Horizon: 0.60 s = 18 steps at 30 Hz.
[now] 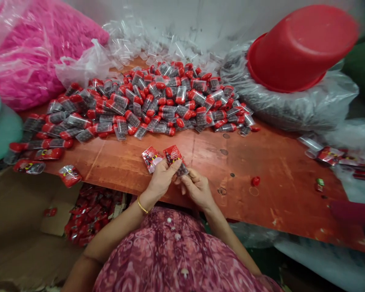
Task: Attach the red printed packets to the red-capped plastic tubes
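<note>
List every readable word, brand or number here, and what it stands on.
None can be read for certain.
Held red packet: pale lettering, too small and blurred.
Red packet beside it: print too blurred.
Packets toward the left: print too blurred.
Packets, far right: too blurred.

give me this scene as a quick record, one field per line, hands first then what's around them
left hand: holds a red packet; bangle on wrist
right hand: grips the lower end of that packet
second packet: beside the first, at the left hand; gripped or lying, cannot tell
table: pile of red-capped tubes beyond the hands
right side: bucket, upside down and tilted, on a plastic bag
far left: pink bag
below left: box with red packs
</note>
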{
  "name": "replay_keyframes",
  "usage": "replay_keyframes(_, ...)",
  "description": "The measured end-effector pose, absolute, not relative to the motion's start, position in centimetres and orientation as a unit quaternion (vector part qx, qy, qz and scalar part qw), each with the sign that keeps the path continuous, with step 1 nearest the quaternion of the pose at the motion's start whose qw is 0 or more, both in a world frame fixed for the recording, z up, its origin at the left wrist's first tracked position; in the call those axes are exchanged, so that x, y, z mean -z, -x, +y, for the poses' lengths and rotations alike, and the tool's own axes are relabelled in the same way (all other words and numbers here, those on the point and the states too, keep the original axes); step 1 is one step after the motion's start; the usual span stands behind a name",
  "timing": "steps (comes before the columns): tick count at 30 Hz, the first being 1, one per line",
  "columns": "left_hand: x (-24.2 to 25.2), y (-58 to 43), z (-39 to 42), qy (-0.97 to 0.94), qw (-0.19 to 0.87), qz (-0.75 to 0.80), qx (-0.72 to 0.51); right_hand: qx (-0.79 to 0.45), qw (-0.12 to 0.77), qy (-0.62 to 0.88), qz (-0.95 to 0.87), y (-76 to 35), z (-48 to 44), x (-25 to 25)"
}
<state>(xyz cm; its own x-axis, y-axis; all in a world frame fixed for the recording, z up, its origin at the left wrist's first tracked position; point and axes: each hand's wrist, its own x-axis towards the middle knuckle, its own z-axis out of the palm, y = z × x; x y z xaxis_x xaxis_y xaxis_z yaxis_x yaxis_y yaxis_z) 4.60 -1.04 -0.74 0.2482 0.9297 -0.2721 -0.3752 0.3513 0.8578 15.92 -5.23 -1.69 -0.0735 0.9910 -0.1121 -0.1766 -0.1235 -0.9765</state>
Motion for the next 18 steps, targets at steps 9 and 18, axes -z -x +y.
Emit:
replay_keyframes(9,0.8,-1.7,-1.8,-0.343,0.661,0.452,-0.491,-0.488,0.439,0.483,-0.579,-15.0,-3.1,2.3)
replay_keyframes(18,-1.7,15.7,-5.7,-0.478,0.34,0.684,-0.433,0.018,0.247,0.715,-0.653,-24.0,12.3,1.6)
